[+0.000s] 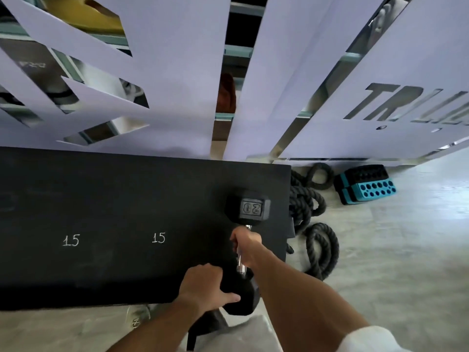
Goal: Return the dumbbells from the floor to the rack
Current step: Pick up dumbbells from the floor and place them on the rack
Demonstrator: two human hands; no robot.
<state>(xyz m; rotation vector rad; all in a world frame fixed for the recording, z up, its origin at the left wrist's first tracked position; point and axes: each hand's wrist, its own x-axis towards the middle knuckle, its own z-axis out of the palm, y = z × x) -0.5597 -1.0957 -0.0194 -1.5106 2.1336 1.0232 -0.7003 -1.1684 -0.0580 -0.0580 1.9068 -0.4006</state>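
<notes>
The right hand [247, 246] grips the handle and the left hand [203, 285] cups the near head of the 20-marked dumbbell [247, 209], lying at the rack [101, 199] shelf's right end; both 15 slots remain vacant.

The dumbbell [247, 207] has matt black rubbery-looking hex heads and a shiny chrome metal handle, pretty glossy where it catches light. The rack [121, 224] top at 9 o'clock is a flat matt black surface, slightly dusty, with chalky white numbers on it. At 3 o'clock the battle rope [321, 240] is coarse braided black fibre. The floor [396, 262] looks like smooth polished concrete with a faint sheen. The wall panels [182, 85] up at 12 are smooth, matt, pale sheet.
</notes>
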